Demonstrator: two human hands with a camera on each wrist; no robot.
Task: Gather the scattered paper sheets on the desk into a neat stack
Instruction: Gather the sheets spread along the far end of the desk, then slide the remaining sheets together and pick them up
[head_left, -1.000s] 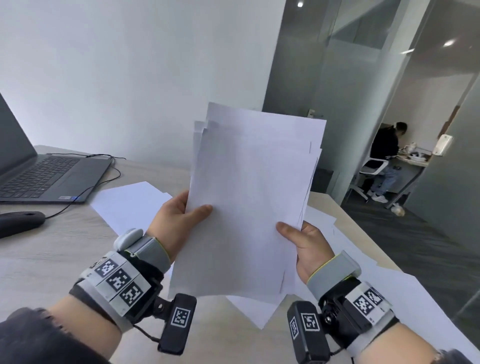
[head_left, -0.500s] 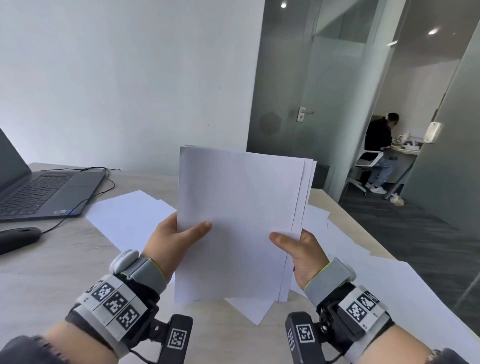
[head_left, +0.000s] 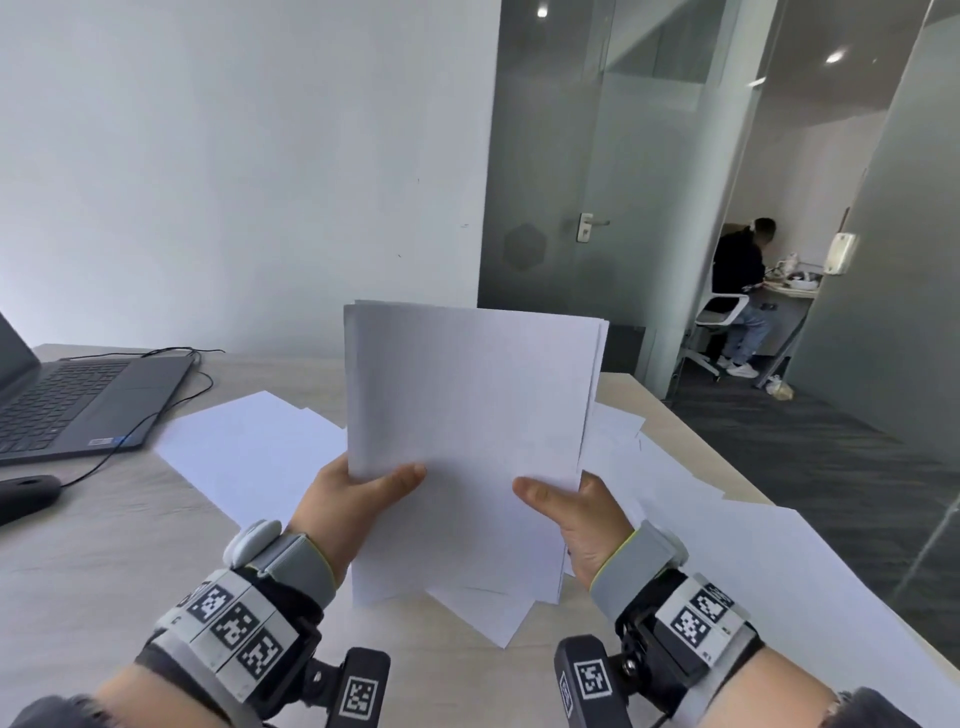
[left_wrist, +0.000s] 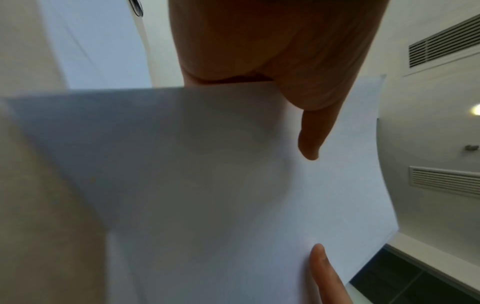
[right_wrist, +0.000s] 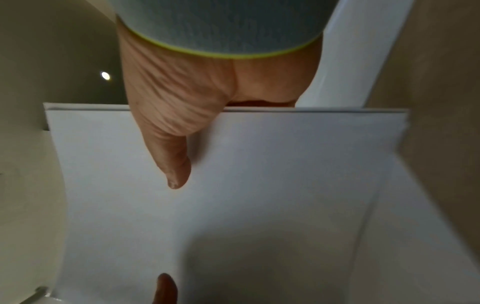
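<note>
Soft daylight, ceiling spotlights glaring (small), wrist views blurred, edges warped

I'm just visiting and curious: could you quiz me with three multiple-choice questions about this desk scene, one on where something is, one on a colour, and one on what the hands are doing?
1. Where is the laptop?
A. At the desk's far left
B. Under the held paper stack
C. On the floor by the door

2. What colour are the loose sheets on the desk?
A. Yellow
B. White
C. Pink

3. How is the paper stack held?
A. Lying flat, untouched
B. By one hand only
C. Upright, gripped by both hands

Answers:
1 A: the laptop sits open at the left edge of the head view.
2 B: every sheet is plain white.
3 C: the left hand and right hand each pinch a side, thumbs on the front.
</note>
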